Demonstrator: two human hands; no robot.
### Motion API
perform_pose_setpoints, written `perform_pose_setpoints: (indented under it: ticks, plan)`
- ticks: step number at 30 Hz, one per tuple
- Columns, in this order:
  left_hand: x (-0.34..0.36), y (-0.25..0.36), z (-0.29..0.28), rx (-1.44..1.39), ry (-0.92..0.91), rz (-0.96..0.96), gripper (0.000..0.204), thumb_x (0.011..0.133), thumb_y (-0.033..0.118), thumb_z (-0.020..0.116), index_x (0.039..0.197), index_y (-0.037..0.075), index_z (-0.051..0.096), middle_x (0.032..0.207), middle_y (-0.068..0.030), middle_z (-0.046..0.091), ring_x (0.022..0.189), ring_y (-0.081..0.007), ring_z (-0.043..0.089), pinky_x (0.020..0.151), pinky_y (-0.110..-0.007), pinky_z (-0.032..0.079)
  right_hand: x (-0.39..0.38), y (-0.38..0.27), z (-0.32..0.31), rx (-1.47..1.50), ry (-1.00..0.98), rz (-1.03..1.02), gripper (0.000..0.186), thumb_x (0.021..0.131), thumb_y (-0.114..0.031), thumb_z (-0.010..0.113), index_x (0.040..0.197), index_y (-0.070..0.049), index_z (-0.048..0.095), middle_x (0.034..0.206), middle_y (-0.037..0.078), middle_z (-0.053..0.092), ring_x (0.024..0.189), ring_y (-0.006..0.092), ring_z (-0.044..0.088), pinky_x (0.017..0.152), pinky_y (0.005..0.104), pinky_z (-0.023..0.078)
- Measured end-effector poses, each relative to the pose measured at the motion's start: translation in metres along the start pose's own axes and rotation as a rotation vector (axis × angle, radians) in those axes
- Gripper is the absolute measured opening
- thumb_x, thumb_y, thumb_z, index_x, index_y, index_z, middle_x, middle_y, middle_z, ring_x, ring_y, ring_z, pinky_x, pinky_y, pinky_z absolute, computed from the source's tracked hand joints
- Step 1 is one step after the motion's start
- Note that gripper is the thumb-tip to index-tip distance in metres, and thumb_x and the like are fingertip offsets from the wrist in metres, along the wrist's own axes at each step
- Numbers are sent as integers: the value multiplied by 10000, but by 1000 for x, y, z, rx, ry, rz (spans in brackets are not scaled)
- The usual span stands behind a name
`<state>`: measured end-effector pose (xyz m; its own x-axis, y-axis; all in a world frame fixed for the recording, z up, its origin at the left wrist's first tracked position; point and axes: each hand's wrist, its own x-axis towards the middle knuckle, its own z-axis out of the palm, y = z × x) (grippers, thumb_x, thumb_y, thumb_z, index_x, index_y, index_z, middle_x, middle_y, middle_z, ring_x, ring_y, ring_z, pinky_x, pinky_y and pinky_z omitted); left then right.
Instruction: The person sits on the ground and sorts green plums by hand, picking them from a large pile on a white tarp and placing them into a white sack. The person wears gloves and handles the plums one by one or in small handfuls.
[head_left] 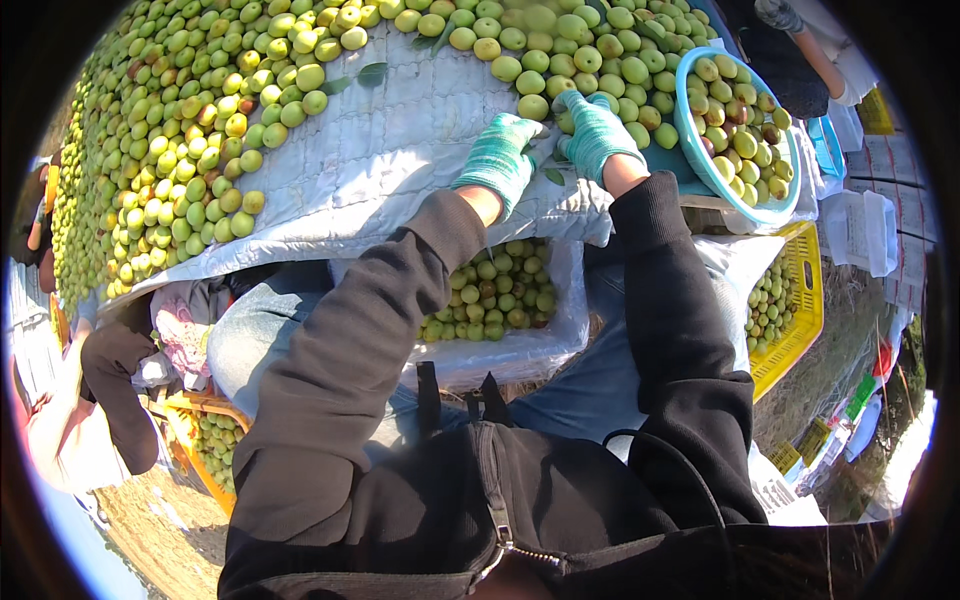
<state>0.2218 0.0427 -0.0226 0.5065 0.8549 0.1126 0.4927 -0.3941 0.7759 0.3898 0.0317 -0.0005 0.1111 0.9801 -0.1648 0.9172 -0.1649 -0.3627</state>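
The left hand curls, the right hand bends part-closed — I cannot tell whether either holds anything — with green fruits just beyond.

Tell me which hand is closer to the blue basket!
Right. The right hand is left of the blue basket, with fruit between them; the left hand is farther left.

Matt knit gloves cover the fingers — smooth, glossy fruit beyond them, quilted cloth beneath, a plastic basin to their right.
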Motion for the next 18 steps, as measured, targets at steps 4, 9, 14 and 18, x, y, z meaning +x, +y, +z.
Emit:
perform_pose_setpoints:
  ticks: [4, 9, 14, 18]
  plan:
    - [15, 15, 23, 145, -223, -48, 729, 746, 162, 757, 1363, 36, 390, 1348, -217, 365, 1126, -374, 536, 953, -409, 461, -8, 17, -41, 657, 5, 176, 385, 857, -167, 631, 1222, -133, 512, 1079, 147, 579, 914, 241, 631, 734, 355, 540]
    - [36, 10, 39, 175, -275, -98, 471, 782, 132, 678, 1214, 43, 513, 1277, -202, 433, 1031, -393, 572, 877, -433, 485, -44, 38, -77, 1553, -102, 283, 401, 921, -260, 554, 1302, -153, 490, 1106, 89, 593, 913, 229, 650, 613, 311, 552]
    - [27, -10, 41, 92, 3, -55, 345, 827, 65, 548, 1170, 94, 543, 1118, -200, 578, 1003, -375, 579, 844, -453, 472, -79, 16, -78, 1291, -383, 132, 389, 925, -251, 572, 1268, -79, 506, 944, 50, 588, 804, 121, 616, 549, 207, 520]
    - [30, -9, 39, 184, 50, -6, 325, 862, 72, 514, 1180, 114, 565, 1111, -190, 596, 998, -360, 598, 838, -436, 495, -99, 5, -56, 637, -579, -357, 371, 912, -323, 615, 1138, -28, 614, 935, 51, 638, 829, 88, 577, 726, 244, 489]
